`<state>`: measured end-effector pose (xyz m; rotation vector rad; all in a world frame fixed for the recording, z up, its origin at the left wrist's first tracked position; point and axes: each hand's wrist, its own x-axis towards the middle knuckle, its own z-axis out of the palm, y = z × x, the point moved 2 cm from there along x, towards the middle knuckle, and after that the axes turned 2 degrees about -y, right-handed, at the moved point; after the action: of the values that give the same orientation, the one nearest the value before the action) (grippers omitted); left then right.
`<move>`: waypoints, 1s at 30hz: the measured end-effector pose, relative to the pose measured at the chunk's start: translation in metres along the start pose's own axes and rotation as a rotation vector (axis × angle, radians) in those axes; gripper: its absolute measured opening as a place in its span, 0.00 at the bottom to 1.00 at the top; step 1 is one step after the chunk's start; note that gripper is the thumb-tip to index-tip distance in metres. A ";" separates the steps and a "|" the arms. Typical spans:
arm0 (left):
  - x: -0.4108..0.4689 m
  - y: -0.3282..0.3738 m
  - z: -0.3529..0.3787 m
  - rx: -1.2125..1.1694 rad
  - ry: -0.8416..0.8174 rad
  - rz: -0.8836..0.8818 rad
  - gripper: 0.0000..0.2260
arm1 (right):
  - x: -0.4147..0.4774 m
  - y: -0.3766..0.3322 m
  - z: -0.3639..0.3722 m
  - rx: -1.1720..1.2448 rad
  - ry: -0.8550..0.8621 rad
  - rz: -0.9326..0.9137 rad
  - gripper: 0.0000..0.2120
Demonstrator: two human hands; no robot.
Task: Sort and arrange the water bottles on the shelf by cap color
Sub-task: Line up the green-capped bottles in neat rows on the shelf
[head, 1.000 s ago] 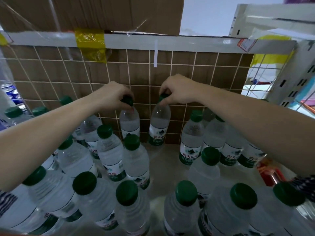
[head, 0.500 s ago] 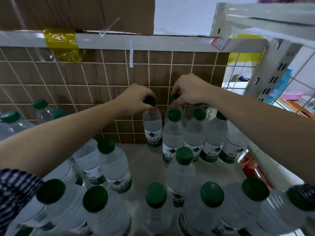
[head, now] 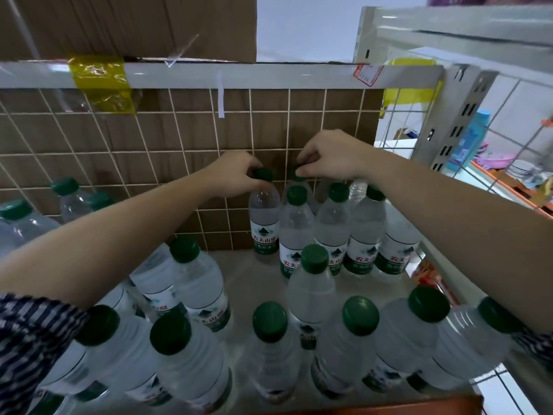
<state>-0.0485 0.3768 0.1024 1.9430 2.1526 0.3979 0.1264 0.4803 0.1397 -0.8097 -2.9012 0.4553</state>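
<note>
**Two green caps pinched at the back of a crowded shelf**

Hemmed in behind by a wire grid over brown board, overhead by a white rail under a cardboard box. Bare shelf only in a narrow strip down the middle, between bottle clusters at left and right. At the back, left hand with fingers curled round the cap of an upright bottle set against the grid. Just beside it, right hand pinching the cap of a second bottle, its body mostly hidden behind a front row of four. Clear plastic throughout, dark green caps, white-and-green labels with red characters. More bottles packed along the near edge.
</note>
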 end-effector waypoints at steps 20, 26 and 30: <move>-0.128 0.190 0.022 -0.058 0.114 0.378 0.16 | -0.234 -0.004 0.000 0.144 0.186 0.130 0.18; -0.134 0.231 0.063 0.067 0.032 0.276 0.25 | -0.280 0.018 0.035 0.279 0.396 0.144 0.19; -0.133 0.238 0.081 0.224 0.084 0.173 0.19 | -0.294 0.030 0.064 0.332 0.408 0.213 0.24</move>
<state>0.2155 0.2706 0.1042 2.2832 2.1684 0.2809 0.3814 0.3353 0.0668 -1.0187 -2.2994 0.6776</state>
